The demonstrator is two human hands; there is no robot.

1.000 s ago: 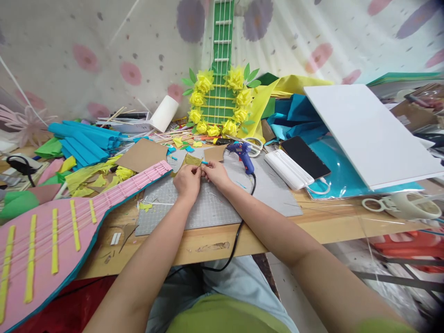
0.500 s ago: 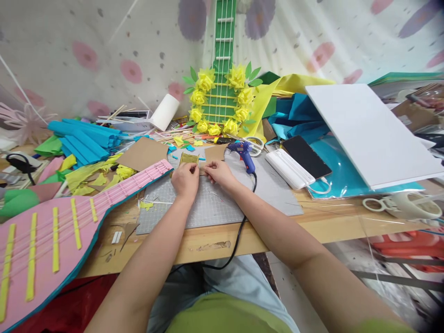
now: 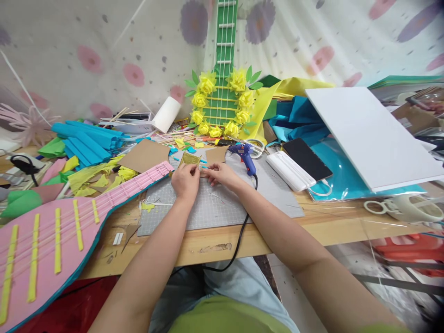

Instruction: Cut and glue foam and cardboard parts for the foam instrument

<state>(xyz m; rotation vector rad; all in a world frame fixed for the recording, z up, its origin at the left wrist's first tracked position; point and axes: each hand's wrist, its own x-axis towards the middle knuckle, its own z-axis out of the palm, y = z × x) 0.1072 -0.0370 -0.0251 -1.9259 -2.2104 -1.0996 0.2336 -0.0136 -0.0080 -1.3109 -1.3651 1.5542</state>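
My left hand (image 3: 186, 181) pinches the near edge of a small gold-coloured piece (image 3: 189, 158) over the grey cutting mat (image 3: 208, 215). Close beside it on the right, my right hand (image 3: 221, 175) has its fingertips bent together near short blue sticks (image 3: 204, 161); what lies between them is too small to tell. A blue glue gun (image 3: 245, 156) rests on the mat to the right, its black cord running down past the table's front edge. A brown cardboard piece (image 3: 215, 154) lies just behind my right hand.
A pink paper guitar (image 3: 45, 236) leans in at the left; a green one (image 3: 224, 92) with yellow flowers stands behind. Scissors (image 3: 257, 148), a white power bank (image 3: 289, 170), a black phone (image 3: 307, 159) and a white board (image 3: 371, 134) occupy the right. Coloured scraps cover the left.
The view has shifted slightly. The fingers of my right hand have moved a little against the small work, and more of the blue sticks shows beside the gold piece.
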